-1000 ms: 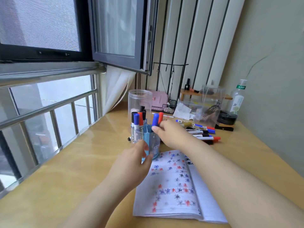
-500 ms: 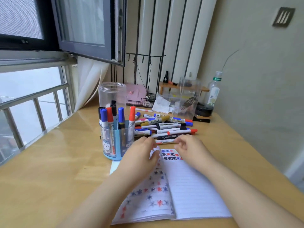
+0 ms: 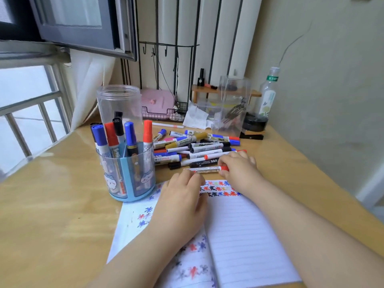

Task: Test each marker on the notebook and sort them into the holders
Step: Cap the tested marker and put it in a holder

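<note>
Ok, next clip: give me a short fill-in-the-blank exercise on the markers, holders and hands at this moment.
1. Both hands, left hand and right hand, hold one whiteboard marker with a ____ cap.
2. The blue holder stands to the ____ of the open notebook.
3. The loose marker pile lies on the ____.
4. The tall clear jar stands ____ the blue holder.

Missing words: red; left; desk; behind

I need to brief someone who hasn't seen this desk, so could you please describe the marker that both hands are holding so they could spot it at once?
Start at the open notebook on the wooden desk. Just beyond its top edge lies the white whiteboard marker, held between the left hand and the right hand. Unlike the loose pile of markers behind it, it lies nearest the page, red-capped, gripped at both ends.
</note>
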`<state>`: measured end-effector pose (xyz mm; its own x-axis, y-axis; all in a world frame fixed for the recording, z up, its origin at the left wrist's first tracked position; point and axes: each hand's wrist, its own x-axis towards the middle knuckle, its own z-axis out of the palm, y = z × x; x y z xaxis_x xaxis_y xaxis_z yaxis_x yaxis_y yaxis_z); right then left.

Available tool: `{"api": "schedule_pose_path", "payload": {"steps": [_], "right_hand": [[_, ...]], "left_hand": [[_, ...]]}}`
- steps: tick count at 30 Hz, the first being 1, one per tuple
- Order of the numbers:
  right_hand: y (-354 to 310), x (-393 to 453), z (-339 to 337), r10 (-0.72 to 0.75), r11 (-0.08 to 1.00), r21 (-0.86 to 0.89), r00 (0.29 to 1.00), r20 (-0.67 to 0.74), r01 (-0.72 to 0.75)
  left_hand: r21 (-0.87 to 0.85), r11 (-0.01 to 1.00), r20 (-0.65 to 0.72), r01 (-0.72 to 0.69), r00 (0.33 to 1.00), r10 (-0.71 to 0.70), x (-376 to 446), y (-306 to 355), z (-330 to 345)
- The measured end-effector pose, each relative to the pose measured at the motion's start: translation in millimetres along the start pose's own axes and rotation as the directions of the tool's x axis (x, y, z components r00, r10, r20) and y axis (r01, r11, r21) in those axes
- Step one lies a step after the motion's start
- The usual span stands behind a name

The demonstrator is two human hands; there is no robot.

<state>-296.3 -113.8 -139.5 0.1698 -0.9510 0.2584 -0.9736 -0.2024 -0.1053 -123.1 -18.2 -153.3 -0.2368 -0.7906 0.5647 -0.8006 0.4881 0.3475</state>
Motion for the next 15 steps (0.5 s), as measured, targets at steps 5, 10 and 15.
{"api": "schedule_pose_path", "payload": {"steps": [5, 10, 15], "right_hand": [[-1.1, -8.5, -9.0, -0.066, 0.997, 0.033, 0.998, -0.008, 0.066], [-6.4, -43.1, -48.5, 0.000, 0.888, 0.451, 0.980, -0.199, 0.092], [-6.5, -82.2, -74.8, 0.105, 0.533, 0.837, 0.972, -0.212, 0.125]], "left_hand": [[-0.012, 1.000, 0.012, -0.011, 1.000, 0.011, -1.4, 0.1, -2.2], [-0.044, 0.998, -0.009, -0.033, 0.999, 0.033, -1.7, 2.9, -5.5], [-0.108, 0.994, -0.051, -0.031, 0.998, 0.025, -3.6, 4.4, -5.8]]}}
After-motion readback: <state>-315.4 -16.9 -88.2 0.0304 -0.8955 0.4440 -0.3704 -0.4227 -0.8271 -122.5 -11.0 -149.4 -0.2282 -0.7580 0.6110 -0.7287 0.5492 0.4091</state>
